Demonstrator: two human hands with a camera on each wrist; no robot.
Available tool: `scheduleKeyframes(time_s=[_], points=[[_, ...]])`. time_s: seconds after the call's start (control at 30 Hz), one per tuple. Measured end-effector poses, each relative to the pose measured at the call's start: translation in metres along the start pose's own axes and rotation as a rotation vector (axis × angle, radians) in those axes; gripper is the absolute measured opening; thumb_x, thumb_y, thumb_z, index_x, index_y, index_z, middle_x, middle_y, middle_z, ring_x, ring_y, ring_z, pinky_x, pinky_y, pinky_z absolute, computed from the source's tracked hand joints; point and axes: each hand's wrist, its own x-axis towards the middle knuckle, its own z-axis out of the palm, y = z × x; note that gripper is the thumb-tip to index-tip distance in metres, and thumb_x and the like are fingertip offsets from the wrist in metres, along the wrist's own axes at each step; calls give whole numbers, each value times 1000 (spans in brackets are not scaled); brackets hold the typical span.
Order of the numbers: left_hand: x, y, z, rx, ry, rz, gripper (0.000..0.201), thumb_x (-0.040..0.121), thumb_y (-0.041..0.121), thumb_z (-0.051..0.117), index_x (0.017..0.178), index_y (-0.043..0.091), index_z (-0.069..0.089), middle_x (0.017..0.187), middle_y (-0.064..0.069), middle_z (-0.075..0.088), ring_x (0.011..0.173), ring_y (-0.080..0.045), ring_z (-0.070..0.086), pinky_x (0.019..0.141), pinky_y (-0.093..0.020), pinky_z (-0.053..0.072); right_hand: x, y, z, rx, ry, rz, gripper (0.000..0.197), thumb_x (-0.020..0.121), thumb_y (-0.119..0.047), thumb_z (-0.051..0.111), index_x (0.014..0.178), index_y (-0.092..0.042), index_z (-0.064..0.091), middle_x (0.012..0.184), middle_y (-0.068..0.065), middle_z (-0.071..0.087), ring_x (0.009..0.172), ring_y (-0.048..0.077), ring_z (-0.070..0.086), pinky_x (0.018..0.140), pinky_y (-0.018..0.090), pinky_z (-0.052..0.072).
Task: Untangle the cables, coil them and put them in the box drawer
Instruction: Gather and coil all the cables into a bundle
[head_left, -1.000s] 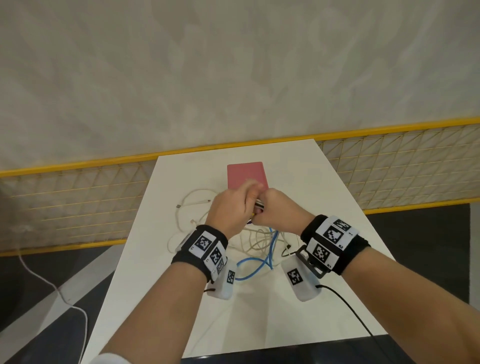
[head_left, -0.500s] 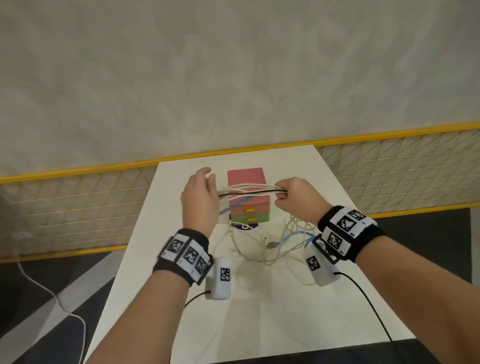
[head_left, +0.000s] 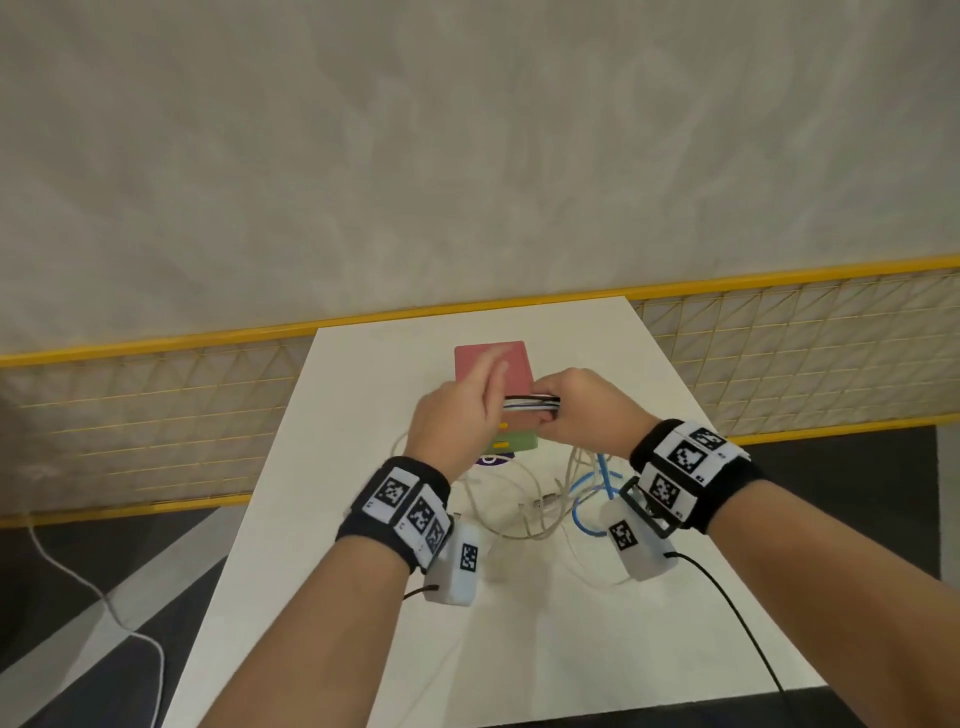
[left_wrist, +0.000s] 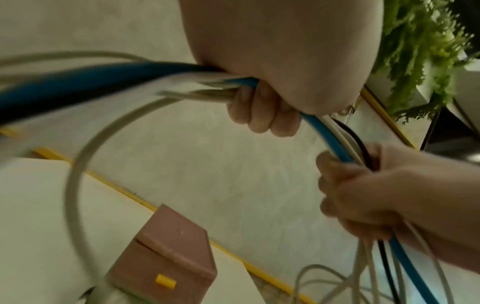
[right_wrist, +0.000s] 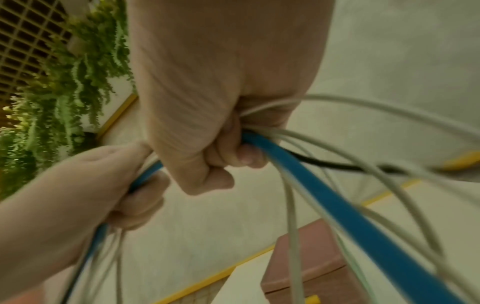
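A bundle of white, blue and black cables (head_left: 532, 404) is held in the air between both hands, in front of the box drawer (head_left: 493, 364), which has a pink top and green lower tiers. My left hand (head_left: 462, 410) grips one end of the bundle, fingers curled round it (left_wrist: 259, 111). Close beside it, my right hand (head_left: 576, 410) grips the bundle in a fist (right_wrist: 233, 156). The blue cable (right_wrist: 337, 205) and several white ones hang from the right hand. Loose white loops (head_left: 519, 509) and a blue loop (head_left: 592, 493) trail onto the white table (head_left: 363, 597).
The box stands at the table's far middle, yellow handles (left_wrist: 165, 281) facing me. A yellow-framed mesh rail (head_left: 156, 415) runs behind the table. Green plants (right_wrist: 64, 92) hang off to one side. A white cord (head_left: 104, 597) lies on the dark floor at left.
Half a second ago the hands were apart with the bundle stretched between them; now they have come close together in front of the box, leaving only a short span of cable showing.
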Motion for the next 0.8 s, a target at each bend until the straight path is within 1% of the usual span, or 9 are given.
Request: scheduleKeyframes(time_s=[0.13,0.23,0.3,0.37,0.43,0.5,0.57,0.63,0.8], points=[[4,-15,-17,-137,135,-90,35,103,34,34,136,35,46,47,6,42,48,-19,48,54,-32,37,0,24,-12,-32,25,94,34,73,-9,57,53,-26,36,53,-4,42,50,13,38,53,30,33],[3,-23,-16,-167,123,-149,30,103,34,34,128,33,51,49,7,44,50,-17,49,52,-31,33,3,26,-12,-147,35,116,36,75,-7,50,52,-26,31,53,-3,38,55,19,36,50,29,28],[5,-31,-13,-149,118,-221,28,103,32,34,122,26,53,62,5,56,64,-25,59,56,-33,38,8,19,-11,-174,64,113,39,78,-6,48,52,-28,29,53,-5,37,56,20,37,47,26,24],[7,-34,-8,-137,185,-265,31,103,30,35,124,19,55,90,-5,67,89,-28,63,72,-34,46,13,12,-10,-187,92,118,38,80,-6,47,52,-27,31,55,-5,39,59,22,40,47,25,23],[7,-19,-4,-200,293,-167,33,104,28,36,128,15,55,115,-5,62,111,-20,56,93,-28,41,16,5,-6,-199,93,99,29,81,-9,49,57,-24,42,60,1,49,63,27,48,49,27,27],[4,6,4,-197,271,-12,34,104,29,36,129,16,56,121,-1,60,114,-14,52,99,-25,38,17,-6,0,-237,78,63,12,83,-15,53,75,-15,61,74,9,64,72,31,57,58,28,36],[1,22,14,-144,99,-1,39,104,38,29,127,20,56,113,-2,66,106,-18,59,90,-31,44,17,-12,7,-296,85,17,16,85,-15,51,90,-7,64,85,15,68,78,32,62,63,31,41],[3,21,20,-81,-43,-120,44,103,45,22,120,21,54,94,-7,70,89,-28,64,72,-35,46,15,-12,10,-296,100,14,16,84,-12,52,91,-4,64,85,16,69,78,33,63,64,32,43],[11,10,8,89,33,-61,31,103,39,28,122,22,46,65,-6,61,64,-31,59,57,-35,42,8,3,8,-324,106,-4,18,84,-32,52,87,-17,61,76,5,66,73,28,60,62,30,41]])
